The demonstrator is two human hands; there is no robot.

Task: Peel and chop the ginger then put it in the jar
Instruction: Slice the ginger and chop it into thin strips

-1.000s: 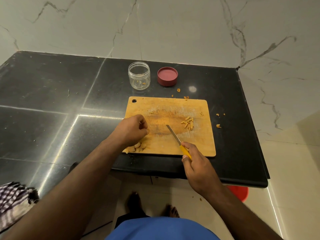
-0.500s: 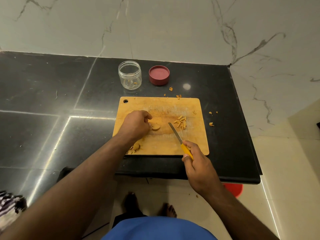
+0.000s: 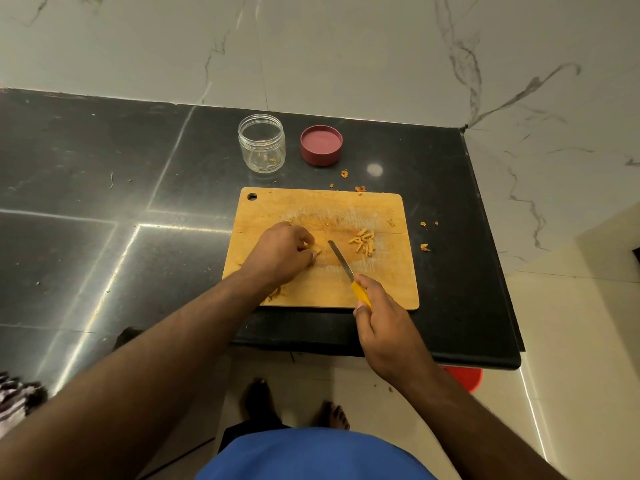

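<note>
Left hand (image 3: 282, 252) is down on the wooden cutting board (image 3: 322, 289), fingertips pinched together on a small pale ginger piece (image 3: 316, 251) near the board's middle, and the right hand (image 3: 381, 323) is wrapped tight around the yellow handle of the knife (image 3: 341, 263), blade angled up and left with its tip just beside that piece. Chopped ginger sticks (image 3: 363, 240) sit in a little heap to the right of the blade, and peel scraps (image 3: 275, 294) lie at the near left edge, partly under the forearm. Beyond the board, the clear jar (image 3: 262, 143) stands open with a few bits at the bottom, red lid (image 3: 321, 145) upturned just to its right. That ginger looks light, firm and fibrous, likely damp and a bit slippery where it is cut, so a knuckled pinch at the end away from the blade seems the safe hold. Small piece, fingers close to the edge: that looks like the risk here. Stray crumbs (image 3: 424, 247) dot the black counter (image 3: 104, 202) to the right.
</note>
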